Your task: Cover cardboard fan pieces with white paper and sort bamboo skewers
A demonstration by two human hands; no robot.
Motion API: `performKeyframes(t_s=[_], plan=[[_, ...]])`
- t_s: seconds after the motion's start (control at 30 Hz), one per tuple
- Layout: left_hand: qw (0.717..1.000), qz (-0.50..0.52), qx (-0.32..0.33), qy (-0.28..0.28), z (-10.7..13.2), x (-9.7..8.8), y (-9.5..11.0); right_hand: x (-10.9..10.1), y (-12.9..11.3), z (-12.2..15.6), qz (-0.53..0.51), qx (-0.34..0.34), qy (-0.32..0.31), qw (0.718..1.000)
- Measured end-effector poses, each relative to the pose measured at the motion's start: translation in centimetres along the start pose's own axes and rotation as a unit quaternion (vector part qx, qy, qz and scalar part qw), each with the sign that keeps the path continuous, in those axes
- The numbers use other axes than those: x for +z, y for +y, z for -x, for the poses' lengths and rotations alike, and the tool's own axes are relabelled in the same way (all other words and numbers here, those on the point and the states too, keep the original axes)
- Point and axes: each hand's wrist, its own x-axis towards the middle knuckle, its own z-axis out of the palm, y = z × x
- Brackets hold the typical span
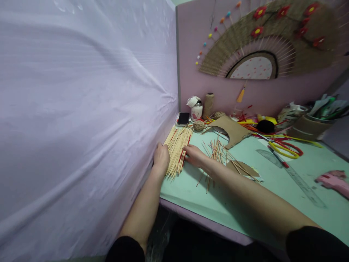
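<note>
A wide, flat bundle of thin wooden sticks [176, 148] lies on the pale green tabletop by the fabric-covered wall, with red pieces along its right side. My left hand [161, 159] is closed at the bundle's left edge, its fingertips partly hidden. On the opposite edge, beside a red strip, my right hand [194, 155] has its fingers bent against the sticks. Between them the two hands hold the bundle from both sides. Loose thin sticks [217, 150], some reddish, lie in a messy pile to the right, partly behind my right forearm.
Behind the bundle are a phone [183, 118], a white jar [196, 111] and a twine ball [199, 126]. Cut cardboard [231, 128], yellow-handled scissors [283, 150], a clear ruler [305, 187] and a pink glue gun [334, 182] lie rightward. A decorated fan [226, 51] hangs on the back wall.
</note>
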Motion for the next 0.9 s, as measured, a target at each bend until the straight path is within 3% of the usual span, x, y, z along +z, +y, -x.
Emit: performKeyframes(t_s=[0.23, 0.5, 0.9], plan=[[1.0, 0.021, 0.008, -0.021, -1.7, 0.9, -0.3, -0.1, 0.1, -0.1, -0.007, 0.001, -0.006, 1.0], [0.998, 0.05, 0.039, -0.016, -1.5, 0.9, -0.4, -0.1, -0.1, 0.0, 0.006, 0.006, -0.009, 1.0], [0.997, 0.022, 0.018, -0.07, -1.1, 0.0, 1.0, 0.0, -0.1, 0.1, 0.007, 0.009, -0.01, 1.0]])
